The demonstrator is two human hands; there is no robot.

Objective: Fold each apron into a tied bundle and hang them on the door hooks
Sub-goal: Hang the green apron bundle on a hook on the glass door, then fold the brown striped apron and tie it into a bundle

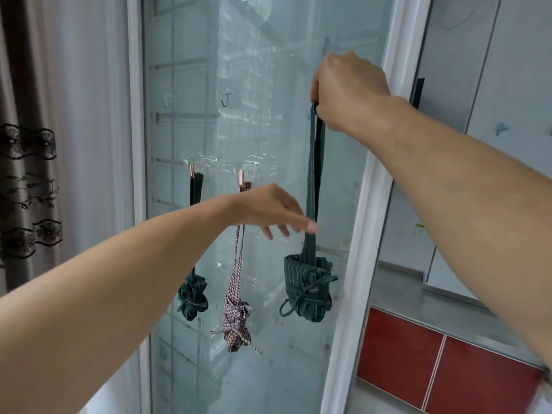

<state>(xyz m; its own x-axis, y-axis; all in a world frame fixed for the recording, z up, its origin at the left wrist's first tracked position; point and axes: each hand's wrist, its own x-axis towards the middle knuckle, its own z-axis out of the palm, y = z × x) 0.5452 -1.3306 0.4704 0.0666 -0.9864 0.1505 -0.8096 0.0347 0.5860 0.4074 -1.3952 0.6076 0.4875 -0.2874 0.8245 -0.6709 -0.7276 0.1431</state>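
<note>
My right hand [348, 91] pinches the top of a dark green strap [314, 174] high against the glass door [257, 115]. A green striped apron bundle [307, 286], tied with a cord, dangles from that strap. My left hand [270, 209] reaches across with straight fingers, its fingertips touching the strap partway down. A dark green bundle [192, 294] hangs from the left copper hook [192, 170]. A red checked bundle [236, 321] hangs from the copper hook [241, 176] beside it.
Two bare clear hooks [226, 97] sit higher on the glass. A white door frame [358, 234] runs down the right side, with red cabinet fronts [418, 363] and a grey counter beyond. A lace-trimmed curtain [30, 174] hangs at the left.
</note>
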